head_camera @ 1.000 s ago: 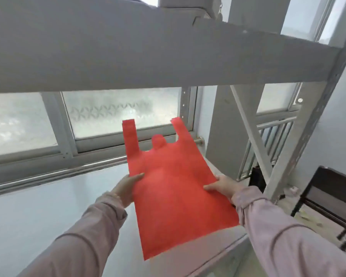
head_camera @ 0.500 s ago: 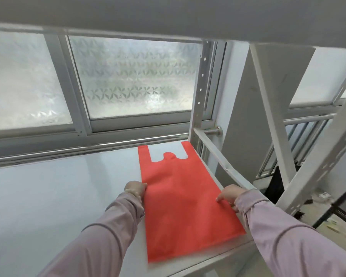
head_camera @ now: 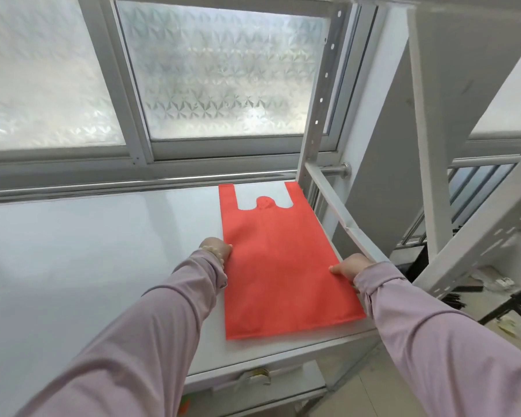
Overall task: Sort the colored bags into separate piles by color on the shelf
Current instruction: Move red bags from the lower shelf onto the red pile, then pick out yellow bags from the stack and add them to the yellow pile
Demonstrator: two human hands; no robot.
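A red non-woven bag lies flat on the white shelf, at its right end, with the handles pointing toward the window. My left hand grips the bag's left edge, fingers curled, a bead bracelet at the wrist. At the bag's right edge my right hand holds on with the thumb on top of the fabric; its other fingers are hidden. No other colored bag shows on this shelf.
A perforated shelf upright and a diagonal brace stand just right of the bag. Frosted windows run behind the shelf. A lower shelf holds a small object. Floor clutter lies at the far right.
The bag went from being held up in the air to lying flat on the shelf. Both hands came down with it and stay at its edges. The view tilted downward.
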